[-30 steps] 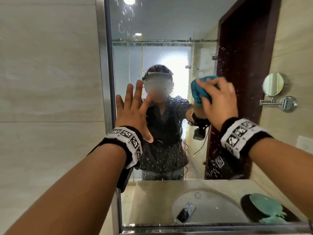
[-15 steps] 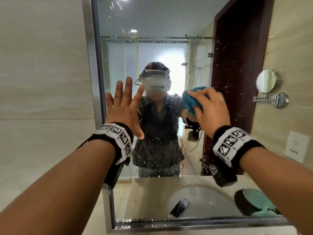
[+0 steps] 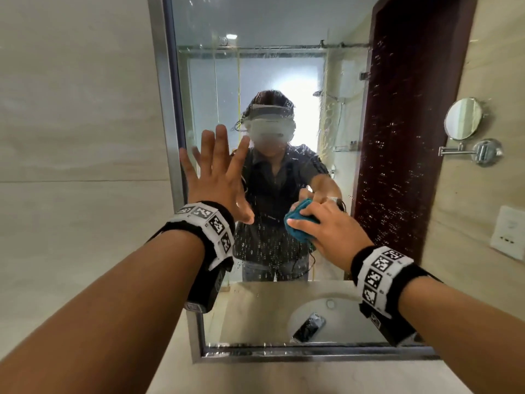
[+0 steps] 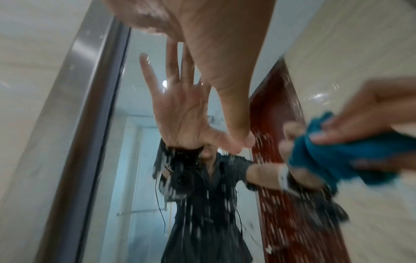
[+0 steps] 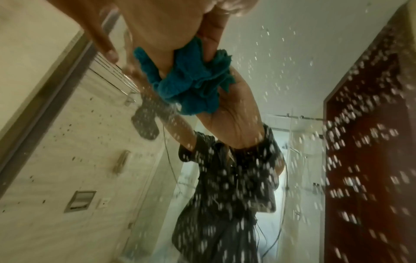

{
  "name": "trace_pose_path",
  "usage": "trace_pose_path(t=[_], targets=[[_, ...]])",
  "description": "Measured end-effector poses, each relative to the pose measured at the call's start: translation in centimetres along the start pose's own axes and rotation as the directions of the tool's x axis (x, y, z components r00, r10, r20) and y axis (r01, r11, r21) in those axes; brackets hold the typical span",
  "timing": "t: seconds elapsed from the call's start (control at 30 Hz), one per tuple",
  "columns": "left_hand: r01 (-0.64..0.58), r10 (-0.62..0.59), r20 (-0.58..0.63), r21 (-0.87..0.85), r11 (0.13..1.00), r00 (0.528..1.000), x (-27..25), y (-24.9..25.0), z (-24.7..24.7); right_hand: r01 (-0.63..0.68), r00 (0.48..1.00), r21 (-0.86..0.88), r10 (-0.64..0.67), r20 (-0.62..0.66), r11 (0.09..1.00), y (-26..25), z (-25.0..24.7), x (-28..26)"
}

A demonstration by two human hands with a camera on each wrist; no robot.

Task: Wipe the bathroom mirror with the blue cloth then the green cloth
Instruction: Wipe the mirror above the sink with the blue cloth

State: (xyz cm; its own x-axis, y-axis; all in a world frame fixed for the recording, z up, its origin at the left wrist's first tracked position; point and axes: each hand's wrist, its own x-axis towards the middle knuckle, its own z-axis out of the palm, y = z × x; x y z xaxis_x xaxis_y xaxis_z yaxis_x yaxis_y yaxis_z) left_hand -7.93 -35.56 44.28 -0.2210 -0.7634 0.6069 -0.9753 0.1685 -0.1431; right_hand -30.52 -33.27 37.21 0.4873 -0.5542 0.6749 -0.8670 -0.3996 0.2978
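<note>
The bathroom mirror (image 3: 284,66) in its steel frame fills the wall ahead, spotted with water drops. My left hand (image 3: 218,177) is flat on the glass near the left frame, fingers straight and spread. My right hand (image 3: 329,226) grips a bunched blue cloth (image 3: 298,226) and presses it on the glass, lower centre. The wrist views show the left hand (image 4: 213,53), the blue cloth (image 4: 326,160) and again the cloth (image 5: 191,85) bunched under my right hand (image 5: 180,35). No green cloth is in view.
A round shaving mirror (image 3: 464,119) on a swing arm and a wall socket (image 3: 508,231) sit on the right wall. The mirror's lower frame (image 3: 312,354) runs above the counter. The reflection shows a basin and a dark wooden door.
My right hand has carried the blue cloth down and to the left across the glass, from about head height to lower centre. The left hand has stayed flat on the mirror.
</note>
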Motion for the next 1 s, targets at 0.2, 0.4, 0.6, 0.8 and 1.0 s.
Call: trace_pose_path(t=[0.2,0.4,0.6,0.8,1.0], targets=[[-0.032,0.032,0.131,-0.005,0.999,0.991,-5.3,-0.2,5.2,-0.225,0.945,0.157,0.255,-0.206,0.962,-0.3,-2.6,5.3],[-0.012,0.015,0.067,-0.045,0.999,0.998,-5.0,0.1,7.4,-0.049,0.957,0.140,0.087,-0.277,0.989,-4.3,1.0,5.7],[-0.012,0.014,0.051,-0.039,0.999,0.999,-4.7,0.0,8.0,0.045,0.998,0.102,-0.040,-0.046,0.994,-4.8,4.9,0.6],[-0.012,0.013,0.042,-0.025,1.000,0.999,-4.9,0.0,8.3,-0.078,0.950,0.081,0.099,-0.296,0.994,-3.3,1.2,3.9],[-0.022,0.022,0.015,0.016,1.000,1.000,-4.8,-0.1,8.7,-0.026,0.993,0.201,0.048,-0.106,0.979,-5.0,4.4,2.0]])
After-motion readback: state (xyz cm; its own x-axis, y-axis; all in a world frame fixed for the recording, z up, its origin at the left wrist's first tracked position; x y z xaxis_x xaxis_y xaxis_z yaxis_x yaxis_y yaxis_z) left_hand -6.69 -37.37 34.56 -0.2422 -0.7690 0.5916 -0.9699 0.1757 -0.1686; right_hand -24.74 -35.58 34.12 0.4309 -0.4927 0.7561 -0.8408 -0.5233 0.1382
